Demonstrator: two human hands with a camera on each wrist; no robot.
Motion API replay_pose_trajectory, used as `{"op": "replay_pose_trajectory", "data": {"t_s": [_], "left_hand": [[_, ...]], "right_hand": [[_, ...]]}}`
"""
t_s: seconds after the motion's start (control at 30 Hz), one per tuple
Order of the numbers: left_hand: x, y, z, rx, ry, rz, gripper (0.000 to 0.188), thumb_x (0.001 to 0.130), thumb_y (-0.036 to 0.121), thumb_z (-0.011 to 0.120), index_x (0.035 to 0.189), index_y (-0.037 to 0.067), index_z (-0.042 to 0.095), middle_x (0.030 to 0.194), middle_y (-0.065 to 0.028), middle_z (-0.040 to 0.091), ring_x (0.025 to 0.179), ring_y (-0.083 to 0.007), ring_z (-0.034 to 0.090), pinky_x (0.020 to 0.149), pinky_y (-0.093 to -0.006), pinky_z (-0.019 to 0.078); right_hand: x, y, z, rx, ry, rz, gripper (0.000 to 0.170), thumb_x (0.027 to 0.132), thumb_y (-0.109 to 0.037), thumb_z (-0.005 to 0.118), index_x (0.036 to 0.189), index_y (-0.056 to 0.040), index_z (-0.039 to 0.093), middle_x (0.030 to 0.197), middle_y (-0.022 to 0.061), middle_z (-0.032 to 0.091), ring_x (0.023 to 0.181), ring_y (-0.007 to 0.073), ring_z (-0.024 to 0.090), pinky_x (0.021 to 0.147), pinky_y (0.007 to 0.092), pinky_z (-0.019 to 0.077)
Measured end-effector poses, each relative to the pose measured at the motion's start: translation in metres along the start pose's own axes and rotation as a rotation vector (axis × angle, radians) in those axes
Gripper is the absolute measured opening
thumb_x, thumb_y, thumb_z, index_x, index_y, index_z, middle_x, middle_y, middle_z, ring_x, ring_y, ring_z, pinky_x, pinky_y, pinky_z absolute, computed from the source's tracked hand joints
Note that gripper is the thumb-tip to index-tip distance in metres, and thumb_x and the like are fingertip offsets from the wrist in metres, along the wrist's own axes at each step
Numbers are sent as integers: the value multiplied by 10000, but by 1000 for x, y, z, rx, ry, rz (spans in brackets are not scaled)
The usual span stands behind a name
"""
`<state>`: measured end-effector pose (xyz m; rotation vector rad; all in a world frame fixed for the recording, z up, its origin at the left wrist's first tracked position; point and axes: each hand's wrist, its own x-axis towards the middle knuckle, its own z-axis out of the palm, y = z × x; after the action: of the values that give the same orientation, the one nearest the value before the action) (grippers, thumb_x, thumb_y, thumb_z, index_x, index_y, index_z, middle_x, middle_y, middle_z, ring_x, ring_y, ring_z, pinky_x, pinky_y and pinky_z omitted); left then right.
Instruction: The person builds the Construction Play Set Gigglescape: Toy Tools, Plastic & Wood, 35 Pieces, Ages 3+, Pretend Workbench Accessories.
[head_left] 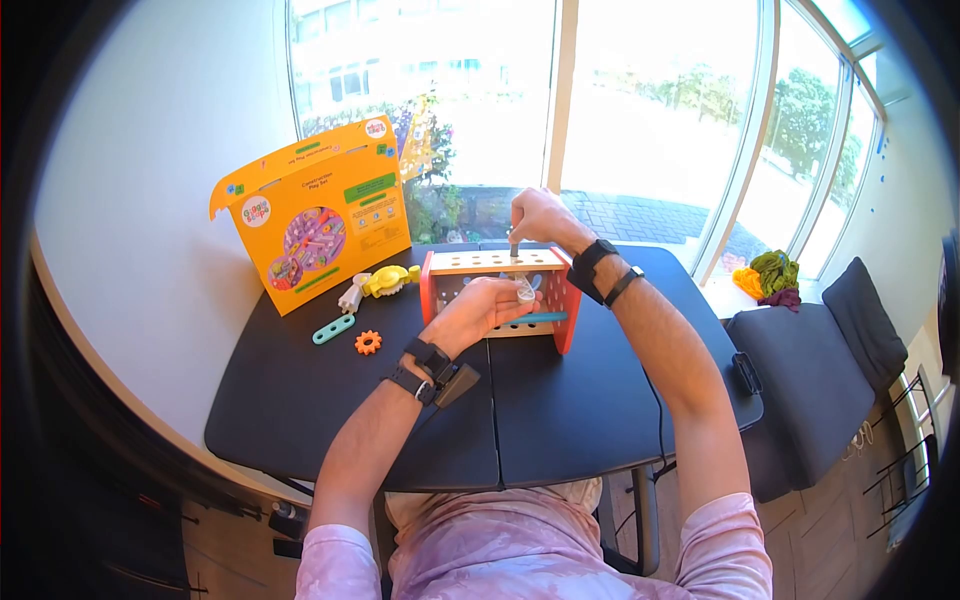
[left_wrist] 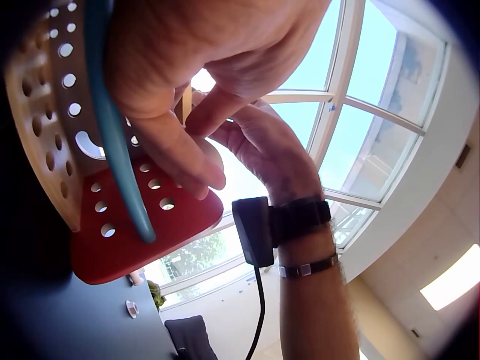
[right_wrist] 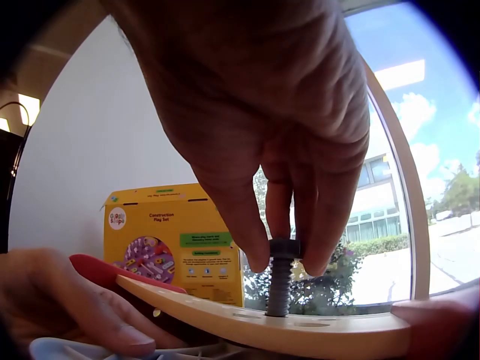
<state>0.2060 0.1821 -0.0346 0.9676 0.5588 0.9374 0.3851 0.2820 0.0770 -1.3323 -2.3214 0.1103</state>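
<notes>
The right hand (head_left: 545, 218) pinches the head of a dark grey bolt (right_wrist: 280, 281) from above. The bolt stands upright, its threaded shaft in a hole of the toy bench's wooden top panel (right_wrist: 352, 334). Below that panel, the left hand (head_left: 482, 306) is inside the frame with its fingers curled round a small pale piece (head_left: 525, 291), partly hidden by the fingers. In the left wrist view, the left hand (left_wrist: 195, 82) is beside a blue rod (left_wrist: 118, 150) and above the red side panel (left_wrist: 150, 225); the bolt's lower end cannot be made out.
A yellow box (head_left: 325, 215) stands at the table's back left. Near it lie a yellow toy piece (head_left: 388, 281), a teal strip with holes (head_left: 334, 329) and an orange gear (head_left: 368, 343). A grey seat (head_left: 800, 370) with coloured cloths (head_left: 773, 275) is at the right.
</notes>
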Motion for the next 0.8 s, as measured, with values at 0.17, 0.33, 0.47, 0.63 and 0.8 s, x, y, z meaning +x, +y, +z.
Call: {"op": "replay_pose_trajectory", "data": {"t_s": [0.17, 0.33, 0.47, 0.63, 0.8], "left_hand": [[3, 3, 0, -18, 9, -15, 288, 1100, 25, 587, 1348, -121, 577, 1281, -254, 730, 1189, -325, 771, 1040, -354, 669], [6, 3, -3, -17, -10, -26, 384, 1115, 39, 583, 1465, -105, 525, 1306, -277, 730, 1126, -288, 783, 992, -302, 676], [5, 4, -3, 1, -22, -32, 384, 1116, 49, 583, 1466, -100, 529, 1307, -271, 734, 1123, -282, 784, 1000, -313, 671], [7, 4, -5, -3, -27, -38, 383, 1119, 62, 589, 1462, -97, 533, 1298, -266, 741, 1119, -284, 786, 1011, -326, 665], [10, 2, -10, 12, -39, -40, 375, 1113, 66, 605, 1442, -101, 543, 1287, -255, 748, 1122, -290, 787, 1012, -334, 664]], "right_hand": [[1, 0, -6, 76, -97, 51, 273, 661, -160, 953, 811, 8, 798, 688, 129, 746, 652, 244, 740, 639, 379, 599], [0, -3, -5, 66, -92, 26, 233, 699, -156, 918, 778, 15, 780, 665, 116, 738, 627, 221, 731, 618, 375, 591], [4, -7, -4, -10, -102, 93, 180, 759, -171, 845, 801, -3, 798, 667, 113, 740, 626, 221, 730, 629, 379, 600], [6, 0, 2, -17, -123, 73, 137, 783, -157, 795, 831, -33, 828, 675, 108, 753, 630, 230, 737, 645, 379, 614], [10, -1, -4, -101, -230, 82, 251, 861, -249, 859, 959, -18, 861, 810, 148, 798, 729, 228, 783, 689, 369, 628]]}}
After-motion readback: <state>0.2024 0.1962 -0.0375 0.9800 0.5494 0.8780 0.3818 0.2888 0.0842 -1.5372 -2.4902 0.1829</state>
